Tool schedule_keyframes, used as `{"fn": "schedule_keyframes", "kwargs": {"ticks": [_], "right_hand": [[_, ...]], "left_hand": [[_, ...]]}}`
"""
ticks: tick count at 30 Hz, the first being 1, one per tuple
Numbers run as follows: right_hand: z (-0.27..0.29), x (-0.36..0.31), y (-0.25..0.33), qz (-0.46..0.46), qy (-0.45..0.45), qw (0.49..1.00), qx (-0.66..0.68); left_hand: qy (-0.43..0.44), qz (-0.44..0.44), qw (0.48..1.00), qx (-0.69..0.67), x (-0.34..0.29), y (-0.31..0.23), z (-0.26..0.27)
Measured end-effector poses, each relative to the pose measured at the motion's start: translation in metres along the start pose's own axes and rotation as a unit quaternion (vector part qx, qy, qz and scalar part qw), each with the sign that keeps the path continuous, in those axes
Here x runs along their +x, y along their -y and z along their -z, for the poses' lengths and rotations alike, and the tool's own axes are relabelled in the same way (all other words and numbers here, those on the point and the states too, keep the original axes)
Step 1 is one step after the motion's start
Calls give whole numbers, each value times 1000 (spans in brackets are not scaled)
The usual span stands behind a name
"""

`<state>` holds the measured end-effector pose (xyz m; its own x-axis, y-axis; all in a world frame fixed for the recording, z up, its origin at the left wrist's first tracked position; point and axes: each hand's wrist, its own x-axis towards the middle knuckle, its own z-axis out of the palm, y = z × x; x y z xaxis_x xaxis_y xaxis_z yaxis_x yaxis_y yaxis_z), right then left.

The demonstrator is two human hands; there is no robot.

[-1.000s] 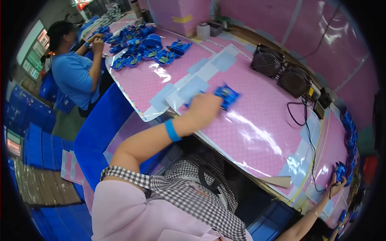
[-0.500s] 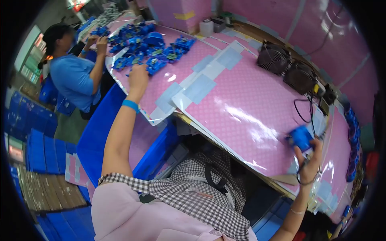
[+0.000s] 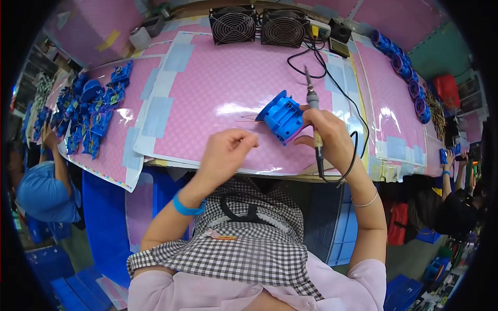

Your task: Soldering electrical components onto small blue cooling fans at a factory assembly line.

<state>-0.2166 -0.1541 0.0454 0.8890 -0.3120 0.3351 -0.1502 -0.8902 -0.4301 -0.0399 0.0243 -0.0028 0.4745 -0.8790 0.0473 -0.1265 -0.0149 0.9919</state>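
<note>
Blue housing [image 3: 284,120] against the right fingers [image 3: 324,120], apart from left fingers [image 3: 246,143]

Housing [image 3: 285,120] between left hand [image 3: 227,154] and right hand [image 3: 333,137], iron [image 3: 312,101] in right hand, table [image 3: 202,93] beneath, fans [image 3: 232,27] behind, pile [image 3: 93,90] left, row [image 3: 399,65] right.

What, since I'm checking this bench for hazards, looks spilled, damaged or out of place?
Nothing looks spilled or damaged. One untidy thing: the black cord of the soldering iron loops loosely over the pink bench top beside the right hand, where it might snag.
</note>
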Motion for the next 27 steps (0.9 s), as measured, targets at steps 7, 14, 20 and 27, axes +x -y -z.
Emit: {"fn": "schedule_keyframes", "kwargs": {"ticks": [7, 14, 20, 27], "right_hand": [[-3, 18, -11, 37, -153, 987, -41], [-11, 49, -46, -44, -316, 948, -4], [-26, 27, -40, -3, -220, 973, 61], [-45, 50, -52, -153, -253, 955, 40]], "left_hand": [[-39, -14, 984, 173, 11, -1, -20], [15, 21, 962, 271, 32, -2, -28], [48, 22, 944, 326, 30, 2, -28], [-9, -71, 936, 345, 6, -5, 20]]}}
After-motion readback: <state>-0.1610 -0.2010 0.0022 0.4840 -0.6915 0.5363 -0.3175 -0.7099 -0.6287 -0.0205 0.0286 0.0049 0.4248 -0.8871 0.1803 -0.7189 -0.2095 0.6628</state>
